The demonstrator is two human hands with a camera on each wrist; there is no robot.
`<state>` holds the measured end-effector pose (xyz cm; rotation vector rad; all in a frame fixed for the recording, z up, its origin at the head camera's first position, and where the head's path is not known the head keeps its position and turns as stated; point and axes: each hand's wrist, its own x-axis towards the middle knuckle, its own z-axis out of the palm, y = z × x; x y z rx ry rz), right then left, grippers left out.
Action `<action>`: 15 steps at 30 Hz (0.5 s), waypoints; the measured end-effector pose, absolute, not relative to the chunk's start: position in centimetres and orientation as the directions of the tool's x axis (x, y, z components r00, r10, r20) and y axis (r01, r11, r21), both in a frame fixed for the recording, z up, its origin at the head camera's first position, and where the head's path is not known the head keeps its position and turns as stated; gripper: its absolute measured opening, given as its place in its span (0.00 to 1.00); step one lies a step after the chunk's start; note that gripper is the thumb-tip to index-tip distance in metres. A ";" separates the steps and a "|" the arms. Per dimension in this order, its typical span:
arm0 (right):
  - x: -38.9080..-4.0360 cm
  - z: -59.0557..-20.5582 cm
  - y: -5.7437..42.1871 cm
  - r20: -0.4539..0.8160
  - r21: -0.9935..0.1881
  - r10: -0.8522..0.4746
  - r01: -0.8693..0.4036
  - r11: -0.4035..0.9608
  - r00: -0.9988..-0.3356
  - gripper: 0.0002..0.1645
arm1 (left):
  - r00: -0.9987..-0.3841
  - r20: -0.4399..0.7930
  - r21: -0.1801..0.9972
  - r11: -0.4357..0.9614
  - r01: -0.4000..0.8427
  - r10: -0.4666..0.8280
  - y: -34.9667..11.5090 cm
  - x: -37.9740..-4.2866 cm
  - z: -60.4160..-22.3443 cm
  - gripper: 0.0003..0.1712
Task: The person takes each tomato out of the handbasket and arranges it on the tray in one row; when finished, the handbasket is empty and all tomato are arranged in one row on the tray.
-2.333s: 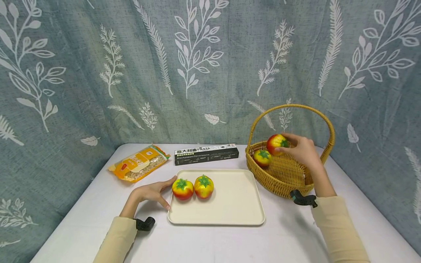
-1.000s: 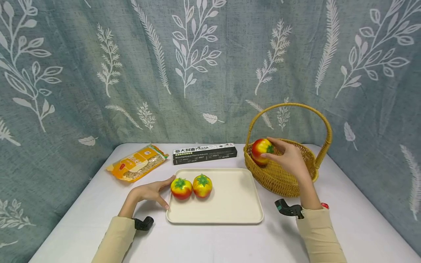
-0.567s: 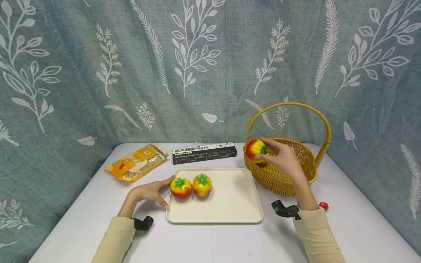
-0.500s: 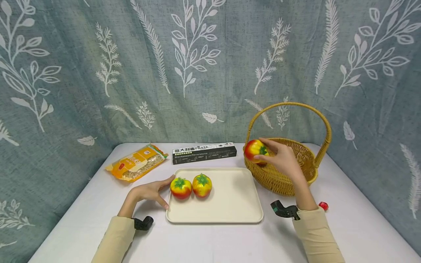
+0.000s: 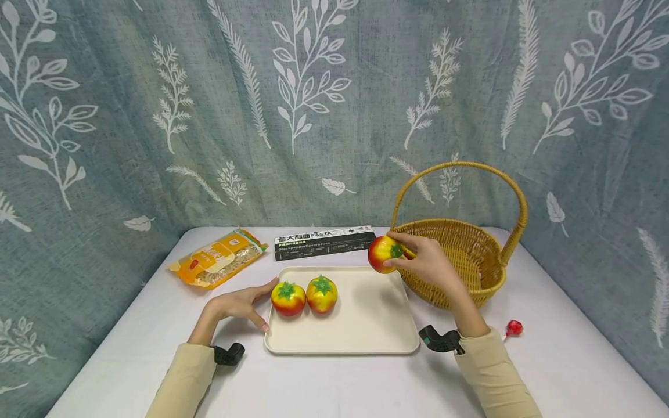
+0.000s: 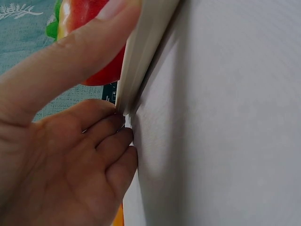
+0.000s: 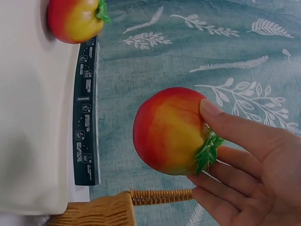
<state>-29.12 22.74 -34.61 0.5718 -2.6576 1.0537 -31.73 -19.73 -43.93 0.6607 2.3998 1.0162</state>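
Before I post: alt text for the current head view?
A person's right hand holds a red-and-yellow fruit near the far right corner of a cream tray, beside a wicker basket. The left hand touches the tray's left rim, next to two similar fruits. Behind the tray lie an orange packet and a pasta box.

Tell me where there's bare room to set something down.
The tray is bare from its two fruits to its right rim. So is the table in front, between the sleeves. Crowded: the tray's left end, with the left hand; behind, the pasta box; near the far right corner, the fruit in the right hand.
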 end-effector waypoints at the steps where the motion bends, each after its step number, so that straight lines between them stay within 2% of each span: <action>1: -29.2 -34.7 22.6 0.337 -0.599 -0.279 -0.433 0.673 -0.899 0.39 | -0.784 -0.212 0.750 0.612 0.252 0.583 -19.7 -31.7 -43.9 0.68; 15: -29.4 -36.5 20.2 0.263 -0.611 -0.397 -0.471 0.637 -0.879 0.39 | -0.781 -0.205 0.760 0.599 0.252 0.590 -19.7 -31.7 -43.8 0.68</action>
